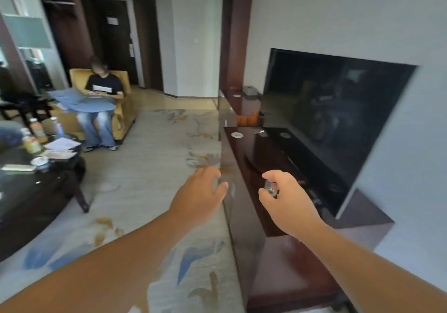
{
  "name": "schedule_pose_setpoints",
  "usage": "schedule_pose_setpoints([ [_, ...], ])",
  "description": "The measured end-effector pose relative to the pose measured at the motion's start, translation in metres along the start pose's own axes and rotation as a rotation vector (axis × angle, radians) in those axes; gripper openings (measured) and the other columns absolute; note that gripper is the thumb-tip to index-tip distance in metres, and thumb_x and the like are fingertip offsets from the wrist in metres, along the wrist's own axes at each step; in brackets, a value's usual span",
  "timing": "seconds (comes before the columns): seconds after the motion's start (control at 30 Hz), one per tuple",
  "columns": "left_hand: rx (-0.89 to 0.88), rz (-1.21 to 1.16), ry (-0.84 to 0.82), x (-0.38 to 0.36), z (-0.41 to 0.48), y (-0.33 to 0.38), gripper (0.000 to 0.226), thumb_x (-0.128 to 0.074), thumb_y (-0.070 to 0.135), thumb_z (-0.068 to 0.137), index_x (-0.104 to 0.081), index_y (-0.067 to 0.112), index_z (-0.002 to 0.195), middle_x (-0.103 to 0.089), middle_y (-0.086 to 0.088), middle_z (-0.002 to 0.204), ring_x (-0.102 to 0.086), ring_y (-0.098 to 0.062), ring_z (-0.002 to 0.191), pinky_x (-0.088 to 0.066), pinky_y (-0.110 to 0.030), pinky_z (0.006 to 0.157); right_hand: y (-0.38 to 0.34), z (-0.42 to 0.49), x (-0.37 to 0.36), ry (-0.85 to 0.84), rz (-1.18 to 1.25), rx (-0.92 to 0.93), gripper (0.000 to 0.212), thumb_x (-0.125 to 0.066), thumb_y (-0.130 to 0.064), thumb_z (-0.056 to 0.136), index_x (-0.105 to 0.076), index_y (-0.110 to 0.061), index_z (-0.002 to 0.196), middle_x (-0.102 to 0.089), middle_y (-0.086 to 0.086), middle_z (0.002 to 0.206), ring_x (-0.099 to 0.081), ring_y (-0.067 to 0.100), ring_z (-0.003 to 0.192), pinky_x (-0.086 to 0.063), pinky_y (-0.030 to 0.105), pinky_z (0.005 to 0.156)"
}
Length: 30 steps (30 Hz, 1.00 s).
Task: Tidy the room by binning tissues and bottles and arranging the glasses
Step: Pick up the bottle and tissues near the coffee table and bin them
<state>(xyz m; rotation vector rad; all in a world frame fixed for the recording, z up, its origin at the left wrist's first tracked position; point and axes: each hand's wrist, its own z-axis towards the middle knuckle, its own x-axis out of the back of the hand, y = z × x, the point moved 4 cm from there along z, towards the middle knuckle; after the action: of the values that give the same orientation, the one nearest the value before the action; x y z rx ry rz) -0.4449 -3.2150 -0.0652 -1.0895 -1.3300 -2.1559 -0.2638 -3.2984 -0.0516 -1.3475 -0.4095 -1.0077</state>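
Glass (270,190) (blurry) gripped in R hand (287,203), over TV cabinet (251,150).

Beyond the right hand (285,199) the TV cabinet top (251,153) runs open to a white coaster (235,134); the television (338,109) blocks its right. Left of the left hand (200,191) lies open carpet (150,157).

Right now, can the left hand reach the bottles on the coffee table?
Probably not without a step: the left hand hovers by the console, and the bottles stand far off across open carpet. Nothing blocks the way.
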Motion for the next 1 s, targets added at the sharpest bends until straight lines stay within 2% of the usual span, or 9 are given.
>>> schedule_pose_setpoints([
  [0.27, 0.224, 0.072, 0.111, 0.108, -0.026, -0.159, 0.038, -0.042, 0.046, 0.096, -0.047, 0.027, 0.128, -0.05, 0.006, 0.128, -0.051, -0.015, 0.114, -0.046, -0.035, 0.092, -0.131, 0.046, -0.14, -0.157, 0.02, 0.163, 0.045, -0.054, -0.033, 0.093, -0.047, -0.025, 0.136, -0.046, -0.007, 0.139, -0.047, 0.01, 0.125, -0.038, 0.027, 0.102],
  [0.47, 0.452, 0.083, 0.226, 0.17, -0.057, -0.26, 0.036, -0.045, 0.046, 0.095, -0.049, 0.026, 0.125, -0.052, 0.002, 0.127, -0.053, -0.019, 0.113, -0.046, -0.038, 0.095, -0.213, 0.068, -0.232, -0.315, 0.027, 0.304, 0.044, -0.054, -0.034, 0.093, -0.046, -0.024, 0.136, -0.047, -0.005, 0.136, -0.049, 0.012, 0.119, -0.038, 0.025, 0.095],
  [0.6, 0.606, 0.103, 0.25, 0.193, -0.081, -0.312, 0.037, -0.043, 0.046, 0.095, -0.049, 0.027, 0.125, -0.051, 0.002, 0.129, -0.054, -0.02, 0.113, -0.045, -0.04, 0.096, -0.249, 0.079, -0.286, -0.405, 0.056, 0.385, 0.042, -0.054, -0.034, 0.092, -0.047, -0.027, 0.133, -0.047, -0.008, 0.133, -0.053, 0.008, 0.102, -0.039, 0.023, 0.085],
  [0.7, 0.719, 0.11, 0.302, 0.209, -0.095, -0.344, 0.036, -0.044, 0.047, 0.094, -0.048, 0.027, 0.125, -0.05, 0.004, 0.128, -0.052, -0.019, 0.114, -0.045, -0.04, 0.095, -0.275, 0.091, -0.324, -0.471, 0.082, 0.446, 0.04, -0.054, -0.032, 0.092, -0.049, -0.027, 0.131, -0.048, -0.008, 0.13, -0.054, 0.009, 0.107, -0.04, 0.023, 0.085],
  [1.0, 0.981, 0.181, 0.48, 0.249, -0.107, -0.401, 0.037, -0.044, 0.047, 0.094, -0.049, 0.026, 0.124, -0.052, 0.002, 0.126, -0.053, -0.019, 0.11, -0.044, -0.034, 0.09, -0.347, 0.14, -0.412, -0.643, 0.184, 0.659, 0.035, -0.056, -0.029, 0.09, -0.053, -0.028, 0.124, -0.05, -0.011, 0.125, -0.057, 0.009, 0.104, -0.045, 0.028, 0.088],
])
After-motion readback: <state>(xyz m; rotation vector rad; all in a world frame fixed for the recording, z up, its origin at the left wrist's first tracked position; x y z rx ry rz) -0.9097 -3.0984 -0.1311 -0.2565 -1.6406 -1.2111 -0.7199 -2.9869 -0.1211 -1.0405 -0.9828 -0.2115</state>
